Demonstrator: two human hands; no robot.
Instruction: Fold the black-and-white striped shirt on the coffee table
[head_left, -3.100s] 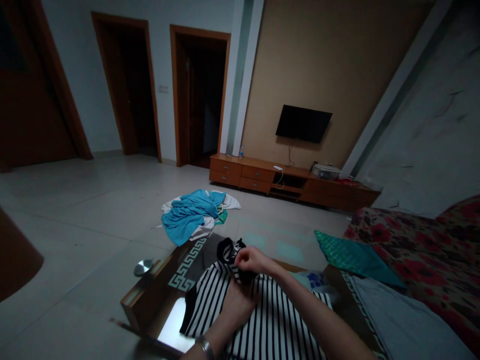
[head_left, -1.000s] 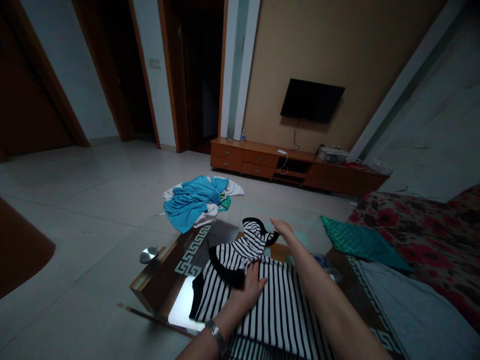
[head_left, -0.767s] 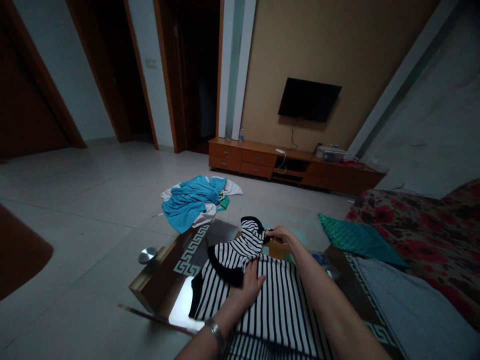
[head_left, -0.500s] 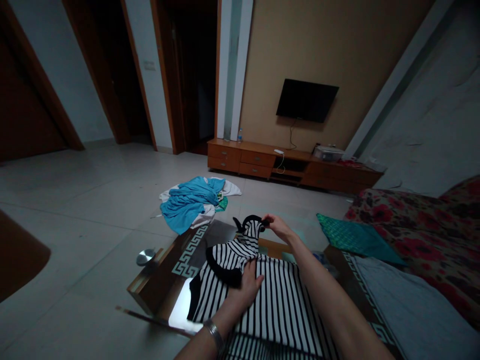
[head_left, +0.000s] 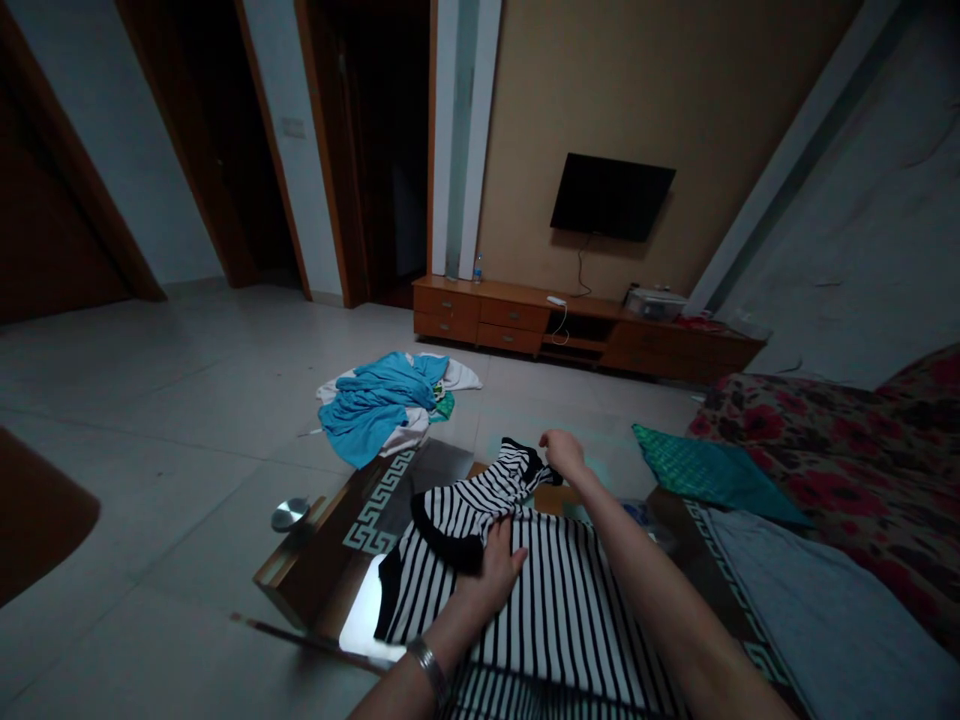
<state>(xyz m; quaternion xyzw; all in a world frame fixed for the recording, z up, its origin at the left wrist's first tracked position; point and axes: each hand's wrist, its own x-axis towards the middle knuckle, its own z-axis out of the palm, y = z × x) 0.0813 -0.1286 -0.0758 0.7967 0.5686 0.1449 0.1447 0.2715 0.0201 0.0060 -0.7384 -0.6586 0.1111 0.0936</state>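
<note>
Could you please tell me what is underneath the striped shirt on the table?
The striped shirt lies on a glass-topped table. Glass shows beside it; anything directly beneath the shirt is covered and cannot be seen.

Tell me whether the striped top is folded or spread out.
Partly folded: the lower body of the striped top lies spread flat, while its black-trimmed upper part is doubled back over it, beside the left hand.

There are two hands on this shirt: one left hand (head_left: 491, 580) and one right hand (head_left: 562, 452). There is one striped shirt (head_left: 540, 600), one bracelet (head_left: 425, 660), and one blue pile of clothes (head_left: 371, 415). There is also one TV (head_left: 611, 197), one water bottle (head_left: 478, 268), and one green pillow (head_left: 712, 475).
</note>
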